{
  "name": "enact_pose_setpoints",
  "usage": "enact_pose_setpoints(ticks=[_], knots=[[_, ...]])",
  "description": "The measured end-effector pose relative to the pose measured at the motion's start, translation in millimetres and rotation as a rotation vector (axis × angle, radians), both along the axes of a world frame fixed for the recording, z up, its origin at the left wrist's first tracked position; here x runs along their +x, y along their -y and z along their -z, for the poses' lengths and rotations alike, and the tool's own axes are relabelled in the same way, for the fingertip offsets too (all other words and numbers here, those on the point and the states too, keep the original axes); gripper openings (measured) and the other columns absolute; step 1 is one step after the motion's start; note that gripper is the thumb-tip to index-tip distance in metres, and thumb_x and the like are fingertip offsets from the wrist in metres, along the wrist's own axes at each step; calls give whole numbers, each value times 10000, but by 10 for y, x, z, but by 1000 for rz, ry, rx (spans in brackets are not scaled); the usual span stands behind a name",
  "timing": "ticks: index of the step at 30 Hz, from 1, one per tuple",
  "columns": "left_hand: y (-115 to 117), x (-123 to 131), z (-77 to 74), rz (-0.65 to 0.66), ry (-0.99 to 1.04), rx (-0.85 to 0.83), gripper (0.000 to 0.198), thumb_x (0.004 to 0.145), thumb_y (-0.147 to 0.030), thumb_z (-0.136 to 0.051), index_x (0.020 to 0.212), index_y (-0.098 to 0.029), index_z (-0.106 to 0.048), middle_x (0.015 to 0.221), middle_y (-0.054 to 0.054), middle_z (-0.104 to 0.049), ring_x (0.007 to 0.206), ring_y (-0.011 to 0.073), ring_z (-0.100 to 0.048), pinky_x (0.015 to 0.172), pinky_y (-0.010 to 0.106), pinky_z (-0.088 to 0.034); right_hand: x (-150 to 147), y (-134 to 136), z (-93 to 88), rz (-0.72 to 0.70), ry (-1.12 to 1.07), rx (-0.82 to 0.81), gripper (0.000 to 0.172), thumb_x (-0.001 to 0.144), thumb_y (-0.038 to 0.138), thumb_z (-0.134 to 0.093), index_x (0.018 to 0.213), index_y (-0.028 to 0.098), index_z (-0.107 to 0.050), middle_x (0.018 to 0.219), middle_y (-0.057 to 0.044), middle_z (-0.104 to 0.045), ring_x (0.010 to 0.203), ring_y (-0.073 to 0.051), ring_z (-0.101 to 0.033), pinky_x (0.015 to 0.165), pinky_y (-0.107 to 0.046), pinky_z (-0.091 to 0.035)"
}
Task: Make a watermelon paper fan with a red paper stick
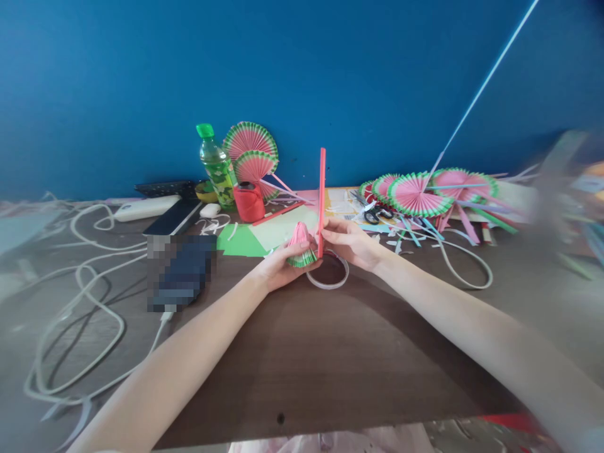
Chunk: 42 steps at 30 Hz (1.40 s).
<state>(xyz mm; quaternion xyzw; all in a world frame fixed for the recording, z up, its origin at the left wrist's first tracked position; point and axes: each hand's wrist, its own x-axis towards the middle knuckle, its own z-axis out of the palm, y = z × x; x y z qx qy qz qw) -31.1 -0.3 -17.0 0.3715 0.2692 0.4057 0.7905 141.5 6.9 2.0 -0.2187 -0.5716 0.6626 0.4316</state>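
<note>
Above the middle of the brown table, my left hand [274, 267] is closed around a small pleated paper fan [299, 242], pink with a green-and-white edge and folded together. My right hand [350, 240] pinches a red stick [322, 182], which stands upright against the right side of the fan. Just below the hands a pale ring of tape [329, 287] lies on the table. Several finished round pink-and-green fans [419, 195] rest at the back right, and two more fans [250, 141] lean on the wall at the back left.
A green-capped bottle [218, 167] and a red spool [249, 202] stand at the back left. White cables [97, 308] loop across the left side near a dark phone [182, 274]. Black-handled scissors [372, 215] lie among paper scraps. Behind is a blue wall [330, 82].
</note>
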Motion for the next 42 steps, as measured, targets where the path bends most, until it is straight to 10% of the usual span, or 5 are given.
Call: enact_pose_setpoints(ticks=[36, 42], knots=[[-28, 7, 29, 89, 82, -26, 151, 680, -149, -665, 828, -129, -642, 726, 28, -692, 697, 161, -659, 748, 296, -507, -101, 78, 8, 29, -33, -26, 173, 685, 320, -702, 737, 193, -597, 725, 26, -588, 653, -101, -565, 588, -236, -483], [-35, 17, 24, 41, 83, -45, 112, 698, -113, -630, 809, -120, -624, 745, 14, -663, 662, 147, -658, 746, 302, -510, -47, -48, -2, 412, -76, 196, 171, 721, 309, -661, 763, 204, -532, 715, 31, -567, 651, -95, -567, 597, -242, -472]])
